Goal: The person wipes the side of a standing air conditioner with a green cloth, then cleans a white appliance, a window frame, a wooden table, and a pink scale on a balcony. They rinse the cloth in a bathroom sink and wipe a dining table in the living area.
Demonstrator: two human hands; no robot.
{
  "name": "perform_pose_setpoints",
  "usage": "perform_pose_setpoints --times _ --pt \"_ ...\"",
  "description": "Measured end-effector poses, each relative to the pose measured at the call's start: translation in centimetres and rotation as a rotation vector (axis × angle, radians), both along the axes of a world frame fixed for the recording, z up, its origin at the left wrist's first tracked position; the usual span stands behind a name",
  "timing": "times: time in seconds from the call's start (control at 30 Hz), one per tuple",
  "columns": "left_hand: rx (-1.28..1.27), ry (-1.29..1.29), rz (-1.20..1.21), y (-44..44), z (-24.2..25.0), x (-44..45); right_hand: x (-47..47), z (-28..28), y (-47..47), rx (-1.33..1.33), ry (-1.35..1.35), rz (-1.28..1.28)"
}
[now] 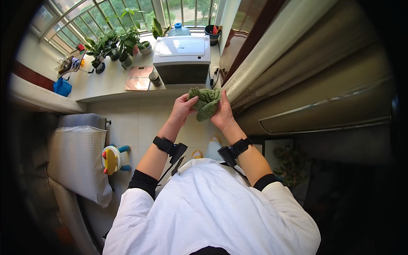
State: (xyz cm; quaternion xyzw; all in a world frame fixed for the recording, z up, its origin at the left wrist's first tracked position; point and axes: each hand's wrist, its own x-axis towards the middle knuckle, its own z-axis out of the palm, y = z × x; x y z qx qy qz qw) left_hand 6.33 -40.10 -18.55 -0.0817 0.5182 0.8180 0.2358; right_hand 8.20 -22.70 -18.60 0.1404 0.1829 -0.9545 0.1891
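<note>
A crumpled green cloth [207, 102] is held up between both hands, over the tiled floor and just short of the windowsill counter. My left hand [183, 107] grips its left side, thumb on top. My right hand [223, 111] supports the right side with the palm turned inward and the fingers pointing up; the cloth hides part of them. Beyond the hands, a white boxy appliance with a dark front [182, 51] stands on the counter [108, 83]. To its left are a lidded jar [155, 78] and a pink flat square panel [139, 78].
Potted plants [126, 47] and a blue water jug [179, 30] line the barred window. A blue bag [62, 87] sits at the counter's left end. Curtains [274, 54] hang on the right. At the left, a small stool [112, 160] stands beside a covered seat [78, 159].
</note>
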Motion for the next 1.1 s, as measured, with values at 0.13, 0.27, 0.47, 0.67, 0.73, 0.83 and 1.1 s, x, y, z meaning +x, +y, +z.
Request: perform_pose_setpoints --times 0.13,0.27,0.47,0.67,0.73,0.83,1.1 --pt "-0.050 0.108 0.177 -3.1 -3.6 -1.9 -2.5 -2.3 -2.0 0.483 -0.060 0.151" --pt "-0.139 0.020 0.298 -6.0 -7.1 -4.6 -6.4 -6.8 -3.7 0.784 -0.148 0.232" --pt "-0.069 0.093 0.342 -8.1 -7.8 -15.7 -18.8 -9.3 -5.3 0.816 0.108 -0.028" --pt "-0.060 0.192 0.233 -5.7 -9.0 -29.3 -31.3 -11.0 -1.9 0.774 0.061 -0.247" --pt "-0.334 0.138 0.223 -5.9 -11.4 -30.7 -34.6 -13.5 -1.4 1.289 -0.156 -0.145" --pt "-0.688 0.180 0.209 -8.0 -15.0 -30.6 -37.4 -17.5 -1.4 1.903 -0.128 -0.023" --pt "-1.140 0.167 0.365 -13.8 -21.0 -33.7 -43.3 -25.2 -6.4 2.629 0.092 0.199"
